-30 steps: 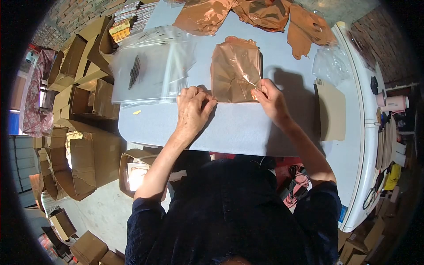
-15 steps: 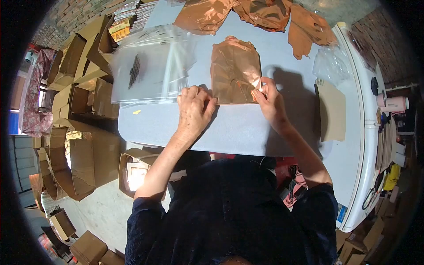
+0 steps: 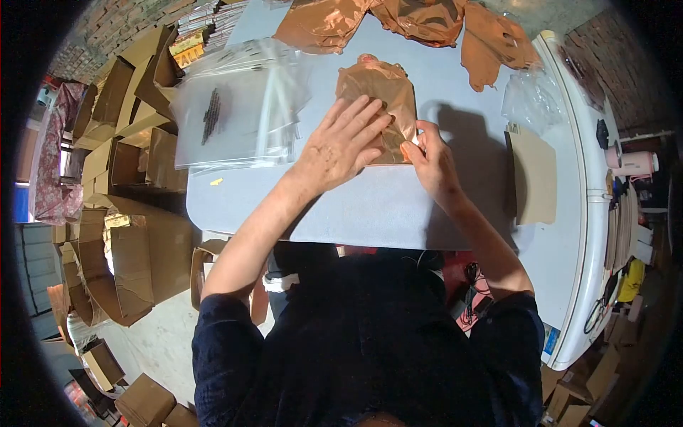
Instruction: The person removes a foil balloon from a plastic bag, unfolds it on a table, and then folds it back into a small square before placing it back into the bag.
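A shiny copper-coloured plastic bag (image 3: 384, 82) lies flat on the pale tabletop in front of me. Across its middle and left side my left hand (image 3: 341, 142) rests palm down, fingers stretched and slightly spread. My right hand (image 3: 432, 158) pinches the bag's lower right edge between thumb and fingers. The part of the bag beneath the left hand is hidden. To the left of the bag lies a stack of clear plastic sleeves (image 3: 245, 114) with a dark printed mark.
More copper-coloured bags (image 3: 491, 46) lie along the far side of the table (image 3: 356, 213). A crumpled clear bag (image 3: 537, 99) and a cardboard piece (image 3: 535, 178) are at the right. Open cardboard boxes (image 3: 153, 249) stand left of the table. A small yellow scrap (image 3: 216, 182) lies near the sleeves.
My left hand has moved from the bag's lower left edge up and right onto its surface, and its fingers have opened out flat. The right hand still pinches the right edge.
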Motion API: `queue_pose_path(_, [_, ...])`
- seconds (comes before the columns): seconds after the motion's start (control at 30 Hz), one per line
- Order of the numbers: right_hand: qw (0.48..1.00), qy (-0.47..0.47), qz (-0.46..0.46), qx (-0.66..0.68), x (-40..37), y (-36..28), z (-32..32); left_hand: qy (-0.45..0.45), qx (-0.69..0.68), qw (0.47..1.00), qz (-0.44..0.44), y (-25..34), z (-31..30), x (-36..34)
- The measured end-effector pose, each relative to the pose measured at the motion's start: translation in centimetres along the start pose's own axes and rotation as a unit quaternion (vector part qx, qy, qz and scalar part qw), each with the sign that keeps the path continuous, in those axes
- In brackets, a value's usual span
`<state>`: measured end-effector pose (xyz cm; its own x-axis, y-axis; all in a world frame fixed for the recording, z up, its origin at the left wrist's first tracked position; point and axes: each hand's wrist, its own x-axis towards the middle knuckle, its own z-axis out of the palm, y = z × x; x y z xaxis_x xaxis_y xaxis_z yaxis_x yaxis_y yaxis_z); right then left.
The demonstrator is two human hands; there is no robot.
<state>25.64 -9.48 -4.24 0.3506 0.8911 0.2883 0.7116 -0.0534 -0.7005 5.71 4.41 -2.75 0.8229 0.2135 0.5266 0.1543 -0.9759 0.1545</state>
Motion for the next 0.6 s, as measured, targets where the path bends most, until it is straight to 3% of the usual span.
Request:
queue_pose_path(0.03, [1.0, 0.003, 0.002, -0.002, 0.1, 0.1, 0.1, -0.068, 0.005, 0.998, -0.011, -0.7, 0.7, -0.2])
queue_pose_path(0.27, [1.0, 0.002, 0.023, 0.011, -0.2, 0.4, 0.5, -0.101, 0.022, 0.995, 0.001, -1.4, 2.1, -0.8])
queue_pose_path(0.37, [0.999, 0.034, -0.021, -0.02, -0.3, 0.3, 0.4, -0.113, 0.014, 0.994, 0.0, -1.5, 1.9, -0.7])
queue_pose_path(0.47, [0.971, 0.08, -0.126, -0.187, -1.1, -2.2, -0.7, -0.106, 0.014, 0.994, 0.002, -1.4, 1.9, -0.6])
queue_pose_path(0.53, [0.961, -0.003, -0.134, -0.242, -1.9, -4.0, -1.1, -0.08, 0.007, 0.997, 0.01, -1.5, 2.0, -0.6])
queue_pose_path(0.6, [0.947, -0.067, -0.143, -0.28, -3.1, -4.3, -1.1, -0.114, 0.009, 0.993, -0.001, -1.6, 2.0, -0.7])
